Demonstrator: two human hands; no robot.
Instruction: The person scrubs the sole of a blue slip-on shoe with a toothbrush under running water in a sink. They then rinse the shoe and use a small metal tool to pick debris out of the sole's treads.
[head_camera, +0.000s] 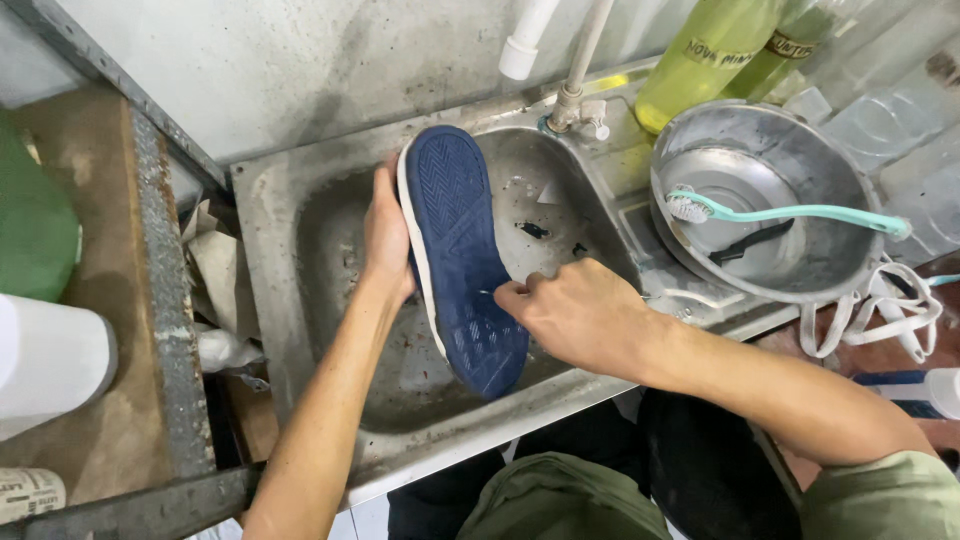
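Blue rubber-soled shoe (462, 262) with a white edge is held sole up over the dirty steel sink (290, 200). Left hand (386, 238) wraps around its side. Right hand (575, 313) pinches something tiny against the sole. Nearby, a mint toothbrush (790, 213) lies across a round metal bowl (800, 160).

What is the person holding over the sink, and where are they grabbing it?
A blue shoe, sole up. The left hand grips its side edge; the right hand pinches at the sole's other edge, perhaps with something small.
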